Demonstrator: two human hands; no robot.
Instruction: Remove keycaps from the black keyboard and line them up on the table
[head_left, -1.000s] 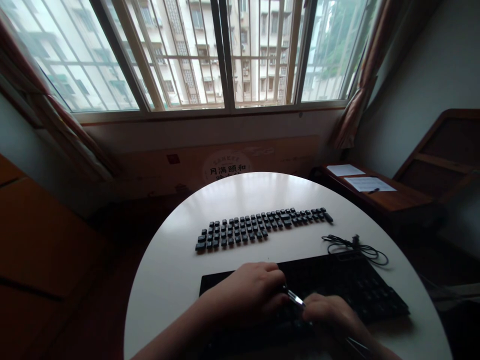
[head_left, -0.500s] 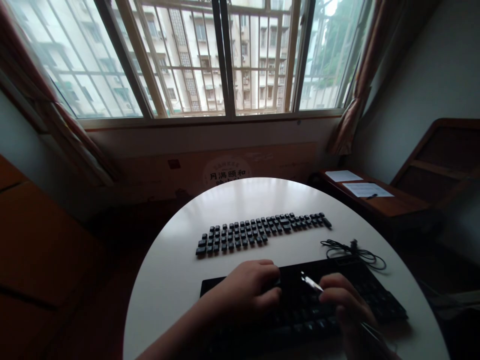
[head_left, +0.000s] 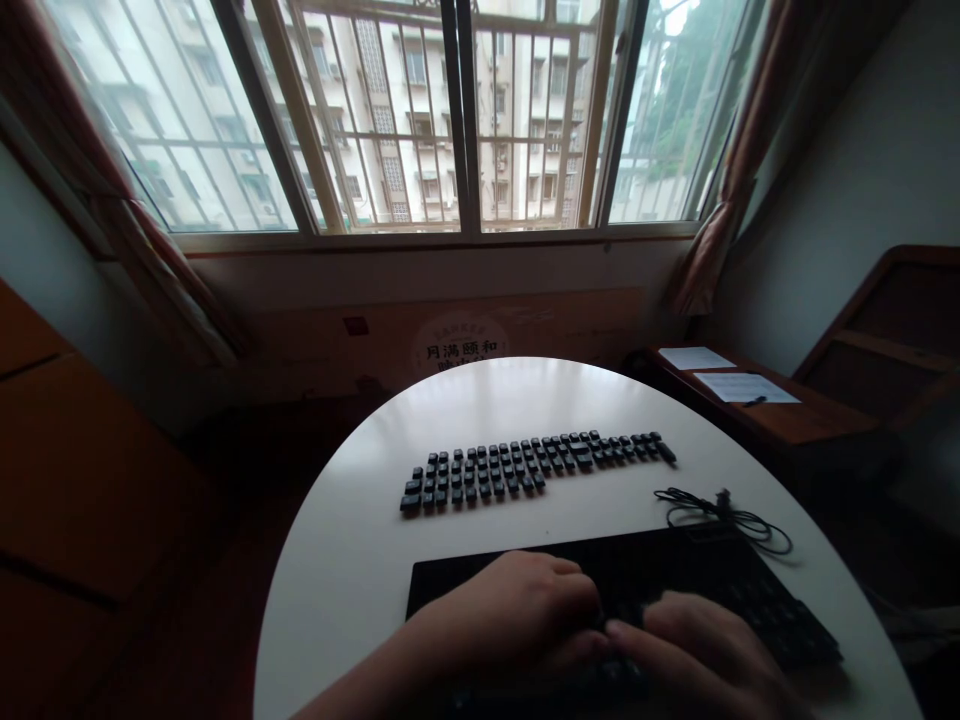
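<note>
A black keyboard [head_left: 637, 550] lies on the round white table, its near half covered by both hands. Over its left and middle part, my left hand [head_left: 529, 605] has its fingers bent and drawn together; whatever they pinch is hidden. My right hand [head_left: 697, 640] is curled close beside it, with fingertips nearly meeting those of the left at the keys. The right fingers are dark and a little blurred, and no tool shows in them now. Beyond the keyboard, loose black keycaps [head_left: 495, 470] stand in slanting rows.
A bundled black cable [head_left: 731, 520] rests behind the keyboard's right end. The round white table [head_left: 330, 590] has a curved edge. To the right stands a low wooden table [head_left: 832, 420] with paper sheets [head_left: 746, 388] and a pen [head_left: 755, 401]. Barred windows are ahead.
My right hand has moved left, up to the left hand, and the shiny metal tool in it is out of sight. My left hand has shifted slightly right and down. The view has tilted a little.
</note>
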